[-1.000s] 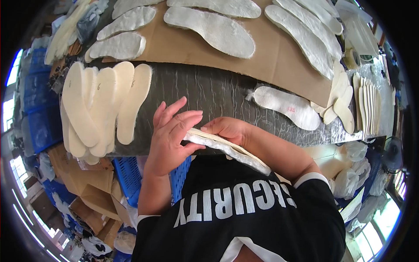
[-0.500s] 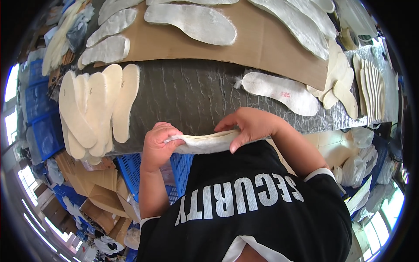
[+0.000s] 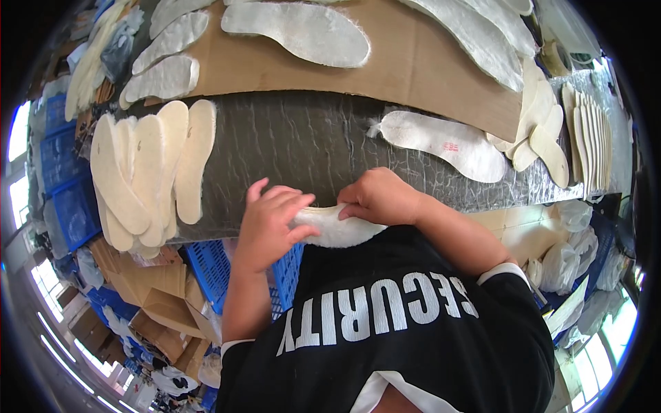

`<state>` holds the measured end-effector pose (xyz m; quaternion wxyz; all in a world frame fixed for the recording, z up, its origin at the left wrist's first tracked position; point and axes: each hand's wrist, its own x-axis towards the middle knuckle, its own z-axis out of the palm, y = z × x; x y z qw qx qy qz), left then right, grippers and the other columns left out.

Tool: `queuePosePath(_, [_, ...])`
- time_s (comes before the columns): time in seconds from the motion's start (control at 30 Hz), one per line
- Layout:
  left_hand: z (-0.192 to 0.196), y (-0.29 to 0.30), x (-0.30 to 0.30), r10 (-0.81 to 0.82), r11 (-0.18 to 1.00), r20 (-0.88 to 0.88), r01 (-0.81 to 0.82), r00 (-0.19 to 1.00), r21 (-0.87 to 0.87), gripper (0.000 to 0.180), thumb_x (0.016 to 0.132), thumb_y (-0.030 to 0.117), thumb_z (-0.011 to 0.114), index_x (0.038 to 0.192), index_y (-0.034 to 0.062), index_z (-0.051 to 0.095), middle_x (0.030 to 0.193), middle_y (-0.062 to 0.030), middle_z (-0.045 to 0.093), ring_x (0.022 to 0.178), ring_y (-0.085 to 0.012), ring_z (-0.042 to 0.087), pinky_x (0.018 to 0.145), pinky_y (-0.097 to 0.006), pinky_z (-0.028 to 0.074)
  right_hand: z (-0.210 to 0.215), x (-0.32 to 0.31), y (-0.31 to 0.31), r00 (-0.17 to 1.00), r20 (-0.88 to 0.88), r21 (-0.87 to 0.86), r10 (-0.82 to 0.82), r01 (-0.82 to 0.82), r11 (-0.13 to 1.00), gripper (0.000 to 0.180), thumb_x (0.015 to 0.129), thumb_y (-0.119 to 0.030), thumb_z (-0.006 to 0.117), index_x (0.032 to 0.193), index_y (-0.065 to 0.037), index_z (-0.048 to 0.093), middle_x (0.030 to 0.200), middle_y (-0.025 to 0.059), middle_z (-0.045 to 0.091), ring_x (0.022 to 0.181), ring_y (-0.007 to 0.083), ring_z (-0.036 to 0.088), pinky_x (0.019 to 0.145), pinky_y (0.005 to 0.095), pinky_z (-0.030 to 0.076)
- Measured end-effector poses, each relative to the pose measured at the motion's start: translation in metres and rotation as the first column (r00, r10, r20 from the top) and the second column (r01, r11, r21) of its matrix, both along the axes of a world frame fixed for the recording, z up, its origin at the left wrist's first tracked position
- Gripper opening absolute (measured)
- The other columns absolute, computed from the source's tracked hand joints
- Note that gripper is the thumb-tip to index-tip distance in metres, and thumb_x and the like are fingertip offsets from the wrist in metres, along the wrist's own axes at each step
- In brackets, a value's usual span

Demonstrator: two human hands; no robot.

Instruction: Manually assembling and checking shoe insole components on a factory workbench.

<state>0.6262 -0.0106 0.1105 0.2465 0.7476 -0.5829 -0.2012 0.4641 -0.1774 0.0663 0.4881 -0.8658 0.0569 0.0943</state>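
1. Cream foam shoe insoles (image 3: 148,172) lie stacked in a fan on the grey counter (image 3: 296,144).
2. Left hand (image 3: 270,224) and right hand (image 3: 380,197) both grip one fuzzy white insole (image 3: 337,227), fingers closed on it, at the counter's near edge.
3. Another white insole (image 3: 444,143) lies farther right.

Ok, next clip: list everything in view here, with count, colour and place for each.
held insole: one, white, fuzzy, between both hands at the table's near edge
insole stack: several, cream, fanned on the grey table, left
single insole: one, white, on the table, right
cardboard sheet: one, brown, far side, carrying more white insoles
upright insoles: a row, cream, far right
grey table: one, textured cover
blue crates: several, lower left
plastic bags: several, white, lower right
left hand: gripping the held insole
right hand: gripping its other end
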Motion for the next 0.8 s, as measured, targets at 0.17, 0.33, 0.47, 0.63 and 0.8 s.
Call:
queuePosePath(0.17, [-0.037, 0.004, 0.013, -0.082, 0.992, -0.214, 0.1, 0.973, 0.073, 0.014, 0.07, 0.017, 0.074, 0.076, 0.0072, 0.066, 0.069, -0.0023, 0.059, 0.075, -0.0199, 0.058, 0.096, -0.044, 0.034, -0.005, 0.005, -0.001, 0.998, -0.063, -0.043, -0.008, 0.005, 0.999, 0.026, 0.082, -0.037, 0.064, 0.082, -0.01, 0.067, 0.068, 0.0112, 0.064, 0.069, 0.0324, 0.063, 0.067, 0.043, 0.048])
queuePosePath(0.33, [-0.054, 0.002, 0.017, 0.025, 0.994, 0.056, -0.031, 0.998, 0.102, 0.034, 0.074, 0.03, 0.071, 0.099, 0.0075, 0.067, 0.101, -0.0056, 0.063, 0.102, -0.0232, 0.055, 0.1, -0.047, 0.032, -0.024, -0.009, 0.013, 0.907, 0.387, -0.472, -0.164, 0.347, 0.81, 0.058, 0.081, -0.051, 0.059, 0.119, -0.007, 0.057, 0.122, 0.0124, 0.059, 0.115, 0.0302, 0.055, 0.095, 0.0453, 0.04])
queuePosePath(0.47, [-0.059, 0.003, -0.007, -0.218, 0.962, 0.251, 0.164, 0.943, 0.218, 0.097, 0.069, 0.062, 0.063, 0.138, -0.0017, 0.037, 0.149, -0.0139, 0.03, 0.139, -0.0303, 0.026, 0.112, -0.054, 0.014, -0.036, -0.015, 0.036, 0.967, 0.253, -0.516, -0.018, 0.151, 0.843, 0.086, 0.078, -0.064, 0.05, 0.14, -0.006, 0.039, 0.149, 0.0116, 0.033, 0.141, 0.0295, 0.025, 0.113, 0.0513, 0.015])
queuePosePath(0.63, [-0.081, 0.008, -0.006, -0.263, 0.934, 0.268, 0.175, 0.927, 0.313, 0.096, 0.065, 0.051, 0.073, 0.141, 0.0053, 0.036, 0.152, -0.01, 0.025, 0.142, -0.0254, 0.019, 0.112, -0.057, 0.013, -0.042, -0.002, 0.037, 0.999, 0.042, -0.618, 0.026, 0.005, 0.786, 0.102, 0.069, -0.072, 0.052, 0.141, -0.002, 0.036, 0.151, 0.0126, 0.03, 0.143, 0.0271, 0.021, 0.115, 0.05, 0.007])
queuePosePath(0.8, [-0.09, 0.013, -0.006, -0.229, 0.968, 0.342, 0.176, 0.911, 0.179, 0.092, 0.063, 0.049, 0.073, 0.137, 0.0029, 0.041, 0.148, -0.0119, 0.034, 0.138, -0.0259, 0.027, 0.111, -0.051, 0.02, -0.045, -0.005, 0.035, 0.995, 0.099, -0.562, -0.013, 0.067, 0.824, 0.1, 0.07, -0.07, 0.055, 0.14, -0.001, 0.037, 0.15, 0.0141, 0.03, 0.143, 0.0267, 0.021, 0.115, 0.0473, 0.01])
